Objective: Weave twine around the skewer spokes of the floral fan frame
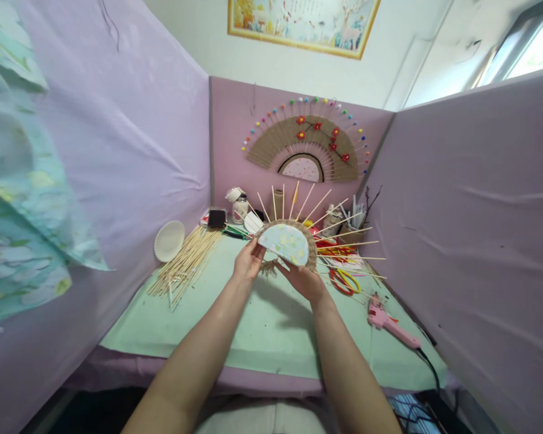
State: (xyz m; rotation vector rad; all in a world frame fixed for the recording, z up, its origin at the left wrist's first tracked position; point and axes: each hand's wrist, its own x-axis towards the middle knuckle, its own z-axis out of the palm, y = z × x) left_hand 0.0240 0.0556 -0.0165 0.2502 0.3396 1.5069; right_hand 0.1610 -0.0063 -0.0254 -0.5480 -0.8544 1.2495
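Between my hands, raised above the table, is a half-round fan piece (284, 242) covered in pale blue floral cloth. Twine (312, 252) is wound around its curved edge, and thin wooden sticks (324, 206) spread out from it like rays. My left hand (248, 259) grips the left end, fingers closed on it. At the lower right, my right hand (304, 280) holds the straight edge, with part of its fingers hidden behind the piece. Loose twine ends (268, 267) hang down between the hands.
Loose sticks (185, 259) and a white dish (169, 241) lie left. Scissors (345, 281) and a pink glue gun (391, 323) with a cord lie right. Jars (240, 209) stand at the back. A finished fan (314, 141) hangs on the back panel; fabric panels (470, 223) enclose the sides.
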